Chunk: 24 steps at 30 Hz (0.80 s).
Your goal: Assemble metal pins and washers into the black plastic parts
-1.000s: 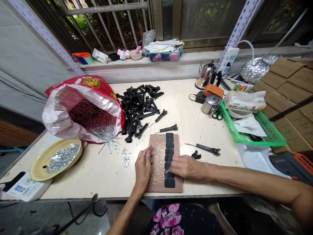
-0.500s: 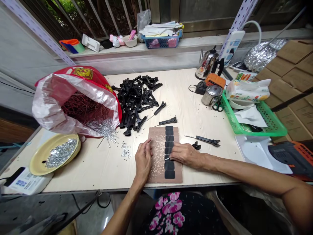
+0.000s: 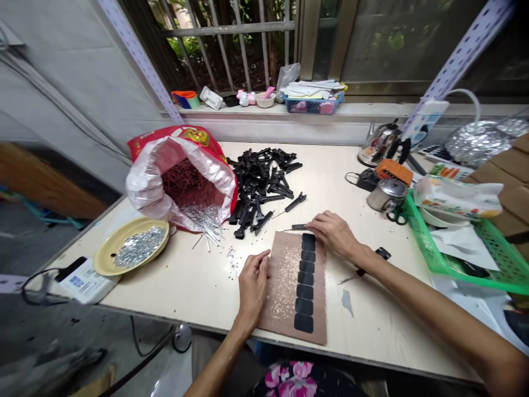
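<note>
A brown board (image 3: 281, 300) with pale speckles lies before me, carrying a column of black rounded squares (image 3: 305, 292). My left hand (image 3: 253, 286) rests at its left edge, fingers curled in; anything inside them is hidden. At the far right corner, my right hand (image 3: 330, 232) pinches the end of a black plastic piece (image 3: 298, 226) with a thin metal rod. Its other end is hidden by the fingers. Under my right forearm lies another rodded black piece (image 3: 382, 253), partly covered. Beyond is a heap of similar black pieces (image 3: 260, 184).
Left stand a red-and-white sack (image 3: 144, 182) of thin rods and a yellow bowl (image 3: 101, 256) of small metal bits. Loose bits (image 3: 232, 262) lie nearby. A grey scrap (image 3: 347, 302) is right of the board. Farther right are a lidded metal cup (image 3: 386, 194), scissors (image 3: 397, 215) and green basket (image 3: 438, 259).
The camera view has shifted. My right hand has moved from the black squares to the black piece beyond the board's far edge. My left hand stays at the board's left edge.
</note>
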Motion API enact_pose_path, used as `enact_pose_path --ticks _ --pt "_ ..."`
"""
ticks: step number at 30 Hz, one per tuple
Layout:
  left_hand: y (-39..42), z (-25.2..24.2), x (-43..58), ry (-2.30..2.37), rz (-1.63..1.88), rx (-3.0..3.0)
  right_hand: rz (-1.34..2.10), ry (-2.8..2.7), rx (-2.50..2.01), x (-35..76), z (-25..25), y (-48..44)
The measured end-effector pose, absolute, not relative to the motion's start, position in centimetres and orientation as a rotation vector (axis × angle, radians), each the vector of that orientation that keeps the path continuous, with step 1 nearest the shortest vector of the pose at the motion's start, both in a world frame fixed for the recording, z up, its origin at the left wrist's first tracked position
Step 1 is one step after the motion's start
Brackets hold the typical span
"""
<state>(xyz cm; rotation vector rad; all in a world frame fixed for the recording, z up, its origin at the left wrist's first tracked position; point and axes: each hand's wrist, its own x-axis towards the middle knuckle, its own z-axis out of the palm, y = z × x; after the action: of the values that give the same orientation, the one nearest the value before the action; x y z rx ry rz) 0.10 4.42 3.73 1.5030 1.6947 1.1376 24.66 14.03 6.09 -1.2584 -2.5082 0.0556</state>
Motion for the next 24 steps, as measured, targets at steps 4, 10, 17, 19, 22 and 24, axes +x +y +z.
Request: enact_pose_path --ticks 4,10,17,19,22,24 --pt "4.9 3.8 -5.2 1.981 1.193 1.557 0.111 -2.775 -1.001 20.5 4.7 18.5" --pt "5.5 2.8 -10.9 2.205 0.926 1.770 -0.002 -2.792 -1.035 18.7 2.0 20.2" --pt "7.6 1.9 -11.4 2.061 0.540 2.184 0.150 -2.479 -1.010 20.1 1.4 20.5" --pt "7.8 1.9 -11.6 2.016 0.474 2.239 0.185 -2.414 -1.016 20.2 1.9 20.2" --pt "7.8 2.1 -11.8 1.997 0.447 2.254 0.228 -2.357 -1.052 19.5 3.0 19.0" --pt "7.8 2.2 -11.7 1.987 0.555 2.191 0.263 -2.316 -1.059 18.4 4.1 17.6"
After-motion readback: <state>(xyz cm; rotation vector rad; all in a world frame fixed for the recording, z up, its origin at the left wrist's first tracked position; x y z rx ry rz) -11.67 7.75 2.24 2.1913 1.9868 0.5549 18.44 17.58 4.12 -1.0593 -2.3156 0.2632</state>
